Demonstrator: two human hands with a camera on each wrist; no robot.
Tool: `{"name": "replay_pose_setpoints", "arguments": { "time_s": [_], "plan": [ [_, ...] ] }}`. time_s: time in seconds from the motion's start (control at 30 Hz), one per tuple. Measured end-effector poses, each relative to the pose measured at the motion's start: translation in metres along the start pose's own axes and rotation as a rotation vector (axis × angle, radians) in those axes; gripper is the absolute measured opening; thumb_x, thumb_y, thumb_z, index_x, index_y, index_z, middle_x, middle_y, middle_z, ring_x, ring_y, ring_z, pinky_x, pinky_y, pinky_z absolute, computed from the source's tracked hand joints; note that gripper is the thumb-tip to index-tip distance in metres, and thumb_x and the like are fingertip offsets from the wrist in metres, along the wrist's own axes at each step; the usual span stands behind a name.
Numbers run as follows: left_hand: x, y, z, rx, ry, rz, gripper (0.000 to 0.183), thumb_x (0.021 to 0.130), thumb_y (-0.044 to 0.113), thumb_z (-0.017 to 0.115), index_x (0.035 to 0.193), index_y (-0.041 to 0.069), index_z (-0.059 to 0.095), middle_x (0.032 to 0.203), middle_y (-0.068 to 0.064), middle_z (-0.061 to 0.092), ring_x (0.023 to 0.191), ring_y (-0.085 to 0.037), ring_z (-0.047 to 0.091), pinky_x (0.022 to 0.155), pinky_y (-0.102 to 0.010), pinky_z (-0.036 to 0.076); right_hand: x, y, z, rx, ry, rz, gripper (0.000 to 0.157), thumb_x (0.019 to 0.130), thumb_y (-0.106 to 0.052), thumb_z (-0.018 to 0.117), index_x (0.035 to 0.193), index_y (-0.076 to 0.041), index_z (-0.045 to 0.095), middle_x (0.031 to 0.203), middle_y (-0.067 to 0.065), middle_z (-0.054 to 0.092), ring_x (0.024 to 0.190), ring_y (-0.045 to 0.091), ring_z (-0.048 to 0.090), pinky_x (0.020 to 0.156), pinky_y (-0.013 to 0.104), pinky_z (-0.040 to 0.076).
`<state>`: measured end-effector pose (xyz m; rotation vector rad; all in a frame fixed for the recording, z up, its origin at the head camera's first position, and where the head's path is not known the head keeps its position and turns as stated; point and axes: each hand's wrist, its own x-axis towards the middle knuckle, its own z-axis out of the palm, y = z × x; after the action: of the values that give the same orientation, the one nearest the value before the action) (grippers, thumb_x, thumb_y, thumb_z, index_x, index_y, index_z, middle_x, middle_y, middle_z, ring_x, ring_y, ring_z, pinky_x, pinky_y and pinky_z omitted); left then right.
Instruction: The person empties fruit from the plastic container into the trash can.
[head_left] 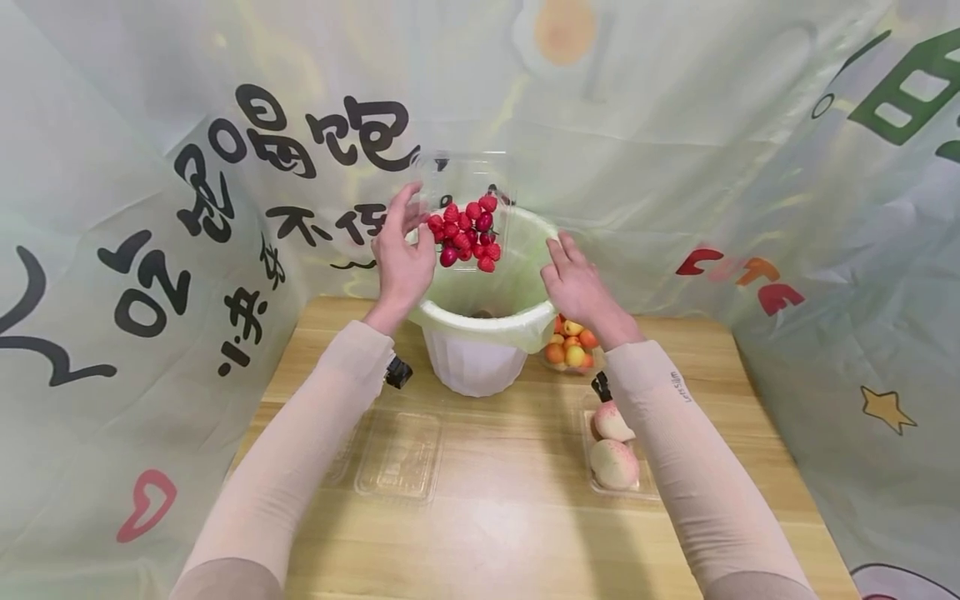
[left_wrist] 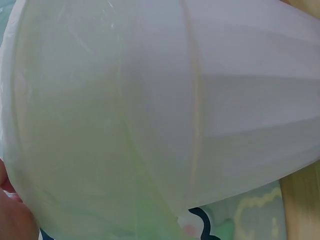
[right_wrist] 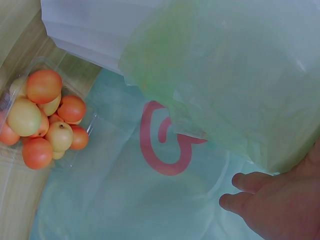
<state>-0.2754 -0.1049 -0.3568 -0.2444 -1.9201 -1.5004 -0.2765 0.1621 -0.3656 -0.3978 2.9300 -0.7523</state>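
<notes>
The left hand [head_left: 402, 254] grasps the side of a tilted transparent box [head_left: 471, 177] of red berries [head_left: 467, 231], held above the mouth of a white bin [head_left: 476, 362] with a pale green liner [head_left: 540, 340]. The right hand [head_left: 581, 283] touches the bin's opposite rim, its visible fingers fairly straight. The bin stands toward the back of a wooden table [head_left: 517, 525], near the printed wall sheet [head_left: 712, 167]; bare wood runs between the items nearer the person. Counted: one bin, two flat plastic trays [head_left: 400, 454] at left, two peaches [head_left: 615, 464] visible at right, and one box of orange and yellow fruits [right_wrist: 50, 120], partly overlapping, beside the bin.
</notes>
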Motion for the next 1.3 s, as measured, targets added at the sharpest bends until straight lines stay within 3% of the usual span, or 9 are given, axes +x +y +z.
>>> {"name": "replay_pose_setpoints", "arguments": {
  "time_s": [0.23,0.37,0.47,0.63,1.03,1.3],
  "plan": [
    [-0.0002,0.0010,-0.0010,0.043,-0.001,0.006,0.053,0.097,-0.007,0.054,0.147,0.011,0.058,0.129,-0.017,0.072,0.119,-0.029,0.073,0.097,-0.038,0.061,0.0004,-0.0007,0.0001,0.001,-0.004,0.000,0.069,0.109,-0.041,0.016,0.171,-0.011,0.007,0.179,0.009,-0.007,0.166,0.034,0.000,0.130,0.067,0.005],
    [-0.0009,0.0019,-0.0015,0.053,-0.001,0.022,0.052,0.098,-0.005,0.053,0.147,0.012,0.058,0.129,-0.018,0.072,0.121,-0.033,0.072,0.081,-0.032,0.063,0.0009,-0.0003,0.0011,-0.003,-0.003,0.001,0.069,0.109,-0.041,0.015,0.171,-0.011,0.007,0.179,0.009,-0.007,0.166,0.034,0.000,0.130,0.067,0.005],
    [-0.0006,0.0024,-0.0009,0.016,0.012,0.029,0.052,0.097,-0.007,0.053,0.146,0.012,0.059,0.127,-0.021,0.071,0.120,-0.035,0.072,0.087,-0.031,0.062,0.0010,0.0000,0.0014,-0.003,-0.002,0.000,0.069,0.109,-0.041,0.015,0.171,-0.011,0.008,0.179,0.009,-0.007,0.166,0.034,0.000,0.130,0.067,0.005],
    [0.0005,0.0023,-0.0005,-0.042,0.040,0.053,0.052,0.096,-0.011,0.053,0.144,0.009,0.059,0.121,-0.023,0.069,0.116,-0.038,0.072,0.107,-0.035,0.056,0.0011,-0.0002,0.0010,-0.001,-0.002,0.000,0.069,0.109,-0.042,0.016,0.171,-0.012,0.008,0.179,0.009,-0.007,0.166,0.034,0.001,0.131,0.066,0.004],
    [0.0001,-0.0002,-0.0012,-0.035,0.034,0.042,0.053,0.094,-0.012,0.052,0.144,0.008,0.059,0.124,-0.027,0.069,0.116,-0.038,0.072,0.107,-0.036,0.057,0.0021,0.0006,0.0006,-0.004,-0.001,0.001,0.069,0.109,-0.041,0.015,0.171,-0.011,0.008,0.179,0.009,-0.007,0.166,0.034,0.001,0.131,0.066,0.006],
    [0.0002,0.0010,-0.0025,-0.024,0.035,0.065,0.052,0.096,-0.010,0.053,0.145,0.006,0.057,0.123,-0.024,0.070,0.117,-0.034,0.073,0.084,-0.025,0.062,0.0015,0.0010,0.0006,-0.006,0.001,0.001,0.069,0.108,-0.041,0.015,0.170,-0.011,0.008,0.179,0.010,-0.007,0.166,0.034,0.000,0.131,0.066,0.007]
  ]
}}
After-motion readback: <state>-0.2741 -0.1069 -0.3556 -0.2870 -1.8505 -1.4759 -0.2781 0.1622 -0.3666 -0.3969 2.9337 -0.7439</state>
